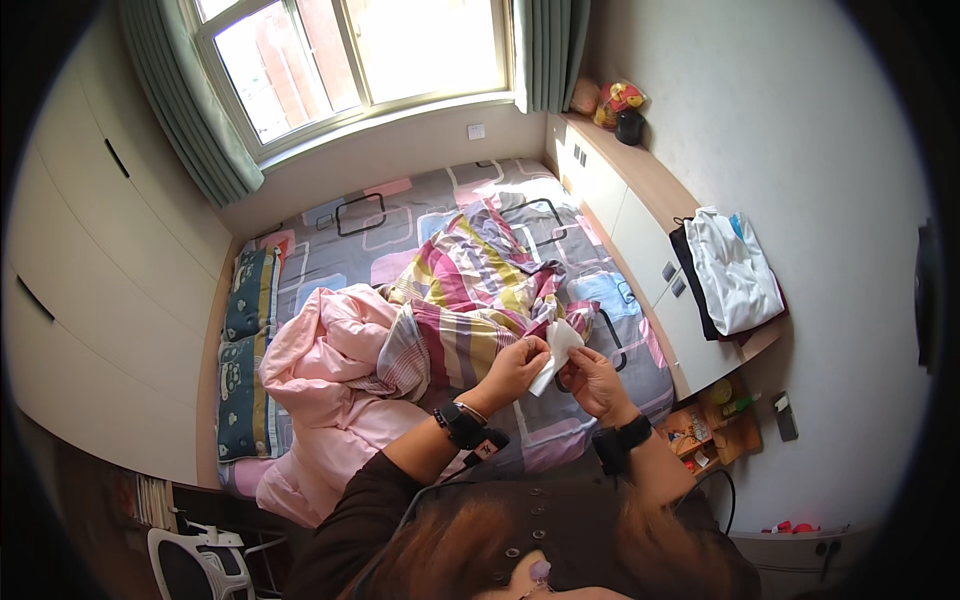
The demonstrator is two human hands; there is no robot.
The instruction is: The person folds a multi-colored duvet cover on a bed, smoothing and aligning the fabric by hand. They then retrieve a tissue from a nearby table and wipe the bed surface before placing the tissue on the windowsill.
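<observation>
A small white sheet (556, 352), tissue or thin cloth, is held up in front of me above the bed. My left hand (517, 366) pinches its left side between thumb and fingers. On its right side, my right hand (596, 380) grips the edge with the fingertips. Beyond the hands lies a rumpled striped quilt (472, 281) in purple, yellow and white. Left of it, a pink comforter (337, 375) is heaped up. Both rest on a patterned grey bed sheet (427, 232).
Two dark green pillows (249, 360) lie along the bed's left side. A low cabinet (637, 232) borders the right side, with folded clothes (731, 277) on top. An orange shelf (709, 431) stands near the bed's right corner, and a white chair (199, 559) at lower left.
</observation>
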